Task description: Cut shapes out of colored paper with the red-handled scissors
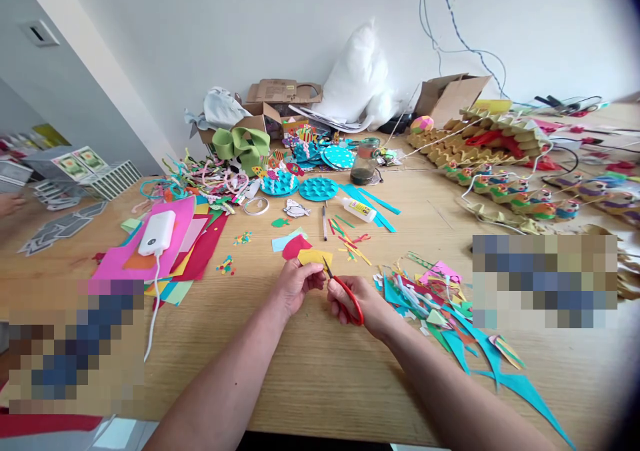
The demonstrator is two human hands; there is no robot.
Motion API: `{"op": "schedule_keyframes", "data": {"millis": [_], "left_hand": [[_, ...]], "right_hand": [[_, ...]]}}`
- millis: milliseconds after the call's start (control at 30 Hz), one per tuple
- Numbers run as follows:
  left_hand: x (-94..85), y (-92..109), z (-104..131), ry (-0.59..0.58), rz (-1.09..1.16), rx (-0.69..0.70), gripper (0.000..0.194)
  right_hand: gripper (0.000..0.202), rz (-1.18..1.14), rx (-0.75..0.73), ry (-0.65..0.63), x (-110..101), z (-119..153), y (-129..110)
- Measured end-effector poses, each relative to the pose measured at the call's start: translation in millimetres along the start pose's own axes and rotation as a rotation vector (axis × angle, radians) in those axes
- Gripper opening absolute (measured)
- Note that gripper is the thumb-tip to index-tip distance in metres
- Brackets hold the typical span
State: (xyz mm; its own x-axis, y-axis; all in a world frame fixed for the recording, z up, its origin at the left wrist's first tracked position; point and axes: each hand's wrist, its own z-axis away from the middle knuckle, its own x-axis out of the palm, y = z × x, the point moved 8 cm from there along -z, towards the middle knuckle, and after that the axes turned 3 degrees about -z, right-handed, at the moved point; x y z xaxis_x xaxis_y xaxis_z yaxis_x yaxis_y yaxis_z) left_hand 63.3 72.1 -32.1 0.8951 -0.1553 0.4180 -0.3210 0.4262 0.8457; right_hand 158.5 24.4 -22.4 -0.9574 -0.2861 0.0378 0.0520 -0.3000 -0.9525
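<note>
My left hand (299, 284) pinches the lower edge of a small yellow piece (314, 259) above the table's middle. In my right hand (353, 299) are red-handled scissors (356, 307), their blades pointing up and left at the right end of the yellow piece. Just behind my left hand lie a red piece (296, 245) and a light blue strip (284, 241). A pen (325, 223) and a glue bottle (359, 209) rest farther back, with thin coloured strips (356, 241) near them. A green fish shape (280, 223) lies beside a white fish outline (296, 208).
Coloured sheets under a white power bank (157, 232) lie left, its cable running to the front edge. Coloured scraps (430, 297) spread beside my right forearm. Blue discs (318, 188), a glass jar (365, 161) and egg cartons (520, 191) stand farther back.
</note>
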Motion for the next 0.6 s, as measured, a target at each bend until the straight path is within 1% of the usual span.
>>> {"op": "schedule_keyframes", "data": {"millis": [267,600], "left_hand": [[1.6,1.6,1.2,-0.002,0.008,0.009,0.019],[1.2,0.6,0.1,-0.008,0.016,0.006,0.02]], "right_hand": [[0.052,-0.001,-0.001,0.015,-1.2,-1.0,1.7],[0.049,-0.002,-0.033,0.002,-1.7,-1.8,2.8]]}}
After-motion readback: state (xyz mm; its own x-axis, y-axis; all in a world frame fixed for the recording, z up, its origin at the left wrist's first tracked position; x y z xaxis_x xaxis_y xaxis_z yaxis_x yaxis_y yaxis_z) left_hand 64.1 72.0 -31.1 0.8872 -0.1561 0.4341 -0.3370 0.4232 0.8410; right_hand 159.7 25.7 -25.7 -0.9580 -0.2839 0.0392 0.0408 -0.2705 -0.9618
